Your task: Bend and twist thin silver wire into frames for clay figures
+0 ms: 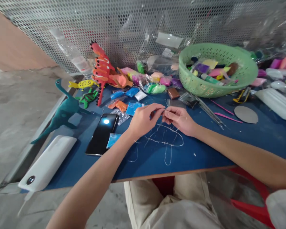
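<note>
Wire frame, thin, silvery, looped, partly twisted

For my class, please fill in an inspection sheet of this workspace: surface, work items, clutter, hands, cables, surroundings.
Surface: blue tabletop, a white scrap on it.
Work items: thin wire frame, twisted and looped.
Clutter: green basket of packets, black phone, teal long-necked figure, white device.
Hands: left hand and right hand pinch wire, fingertips together.
Cables: white cord-like piece at the device's near end.
Surroundings: perforated panel, concrete floor.
</note>
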Motion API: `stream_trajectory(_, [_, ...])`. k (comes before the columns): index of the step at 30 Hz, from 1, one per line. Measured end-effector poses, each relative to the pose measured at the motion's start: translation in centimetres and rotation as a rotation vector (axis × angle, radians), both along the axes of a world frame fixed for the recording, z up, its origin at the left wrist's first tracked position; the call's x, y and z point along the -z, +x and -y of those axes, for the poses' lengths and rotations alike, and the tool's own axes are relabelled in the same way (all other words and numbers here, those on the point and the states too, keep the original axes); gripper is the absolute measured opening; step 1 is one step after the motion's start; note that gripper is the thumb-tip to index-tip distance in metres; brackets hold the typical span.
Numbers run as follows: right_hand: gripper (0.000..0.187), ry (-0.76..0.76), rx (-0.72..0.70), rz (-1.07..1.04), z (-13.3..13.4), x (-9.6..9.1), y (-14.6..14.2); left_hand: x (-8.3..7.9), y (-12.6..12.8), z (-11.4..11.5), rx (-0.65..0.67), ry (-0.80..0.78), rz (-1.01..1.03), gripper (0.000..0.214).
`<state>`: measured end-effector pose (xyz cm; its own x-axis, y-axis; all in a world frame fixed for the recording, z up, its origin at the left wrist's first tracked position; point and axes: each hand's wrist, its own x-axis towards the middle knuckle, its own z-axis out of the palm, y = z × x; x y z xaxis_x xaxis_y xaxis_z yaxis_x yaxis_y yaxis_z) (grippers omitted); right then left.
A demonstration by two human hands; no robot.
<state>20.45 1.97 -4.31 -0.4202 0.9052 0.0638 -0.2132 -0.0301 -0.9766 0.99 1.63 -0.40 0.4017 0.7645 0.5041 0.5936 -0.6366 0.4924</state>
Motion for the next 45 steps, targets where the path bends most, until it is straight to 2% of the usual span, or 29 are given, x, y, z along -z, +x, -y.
stream_trajectory(3, [0.021,0.04,0.078,0.108,0.6,-0.2,0.2,0.4,-0.1,0.5,-0.019,-0.043,0.018,0.019])
stream_trajectory(7, [0.016,0.019,0.043,0.183,1.4,-1.0,0.4,0.3,-0.3,1.3,0.014,0.011,-0.02,0.021])
stream_trajectory(12, [0.019,0.039,0.017,0.199,1.4,-1.7,0.3,0.3,-0.2,1.4,0.003,0.113,-0.024,0.02])
stream_trajectory(20, [0.025,0.19,0.082,0.204,0.7,-0.8,0.5,0.3,0.2,1.5,-0.103,0.089,-0.07,0.017])
stream_trajectory(23, [0.028,0.262,0.101,0.146,0.1,-0.1,0.4,0.2,0.3,1.4,-0.068,0.039,-0.009,0.017])
stream_trajectory(25, [0.028,0.24,0.046,0.077,-0.2,0.3,0.4,0.1,0.3,1.2,-0.028,0.005,0.016,0.015])
stream_trajectory(29, [0.029,0.227,-0.016,0.075,-0.5,0.6,0.1,-0.3,0.4,1.2,0.012,-0.047,0.081,0.013])
stream_trajectory(33, [0.029,0.277,-0.002,0.066,-0.6,0.6,-0.1,-0.7,0.5,1.3,0.042,-0.185,0.189,0.014])
stream_trajectory(37, [0.03,0.323,-0.056,0.138,-0.7,0.5,0.0,-1.2,0.4,1.5,0.054,-0.275,0.255,0.016])
stream_trajectory(45, [0.026,0.267,-0.147,0.105,-0.4,0.0,0.3,-2.0,0.5,2.1,0.089,-0.362,0.293,0.018])
